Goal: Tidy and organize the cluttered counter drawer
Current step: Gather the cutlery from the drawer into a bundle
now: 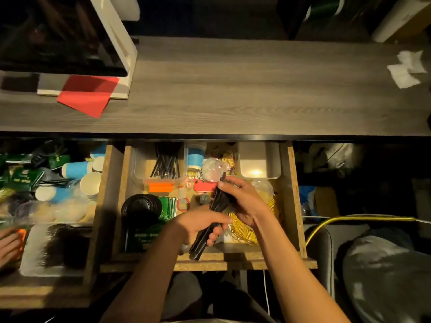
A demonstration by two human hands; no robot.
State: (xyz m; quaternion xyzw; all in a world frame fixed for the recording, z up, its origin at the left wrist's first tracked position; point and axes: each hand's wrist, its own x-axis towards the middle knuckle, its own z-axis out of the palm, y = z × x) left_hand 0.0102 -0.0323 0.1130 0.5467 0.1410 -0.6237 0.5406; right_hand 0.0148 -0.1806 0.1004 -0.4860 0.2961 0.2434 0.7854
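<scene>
- Black plastic, a bundle of long thin pieces (210, 220), is gripped at its lower part by the curled fingers of the left hand (202, 226); the number of pieces in it cannot be told.
- The bundle's upper end is pinched by the right hand (242, 201), fingers bent round it, above the open drawer (294, 194).
- Just beyond the right fingertips one clear domed lid (213, 170) is seen, with a red tag (204, 187) touching it from below.
- Under the right palm a second clear lid (262, 188) and one yellow wire basket (245, 229) are found.
- Left of the left fingers one stack of black lids (140, 207) lies beside green sachets (168, 207); their white print is too blurred to be read.
- Further beyond, one clear tub of black straws (166, 164) with an orange label (161, 187), one blue paper cup (194, 158) and one white tray (258, 163) are set at the back of the drawer.
- Far left, a second drawer (93, 229) holds at least three blue cups (75, 169) and green packets (21, 178); no lettering is legible.
- On the grey wood counter (233, 94) above, one red sheet (87, 95) is laid.
</scene>
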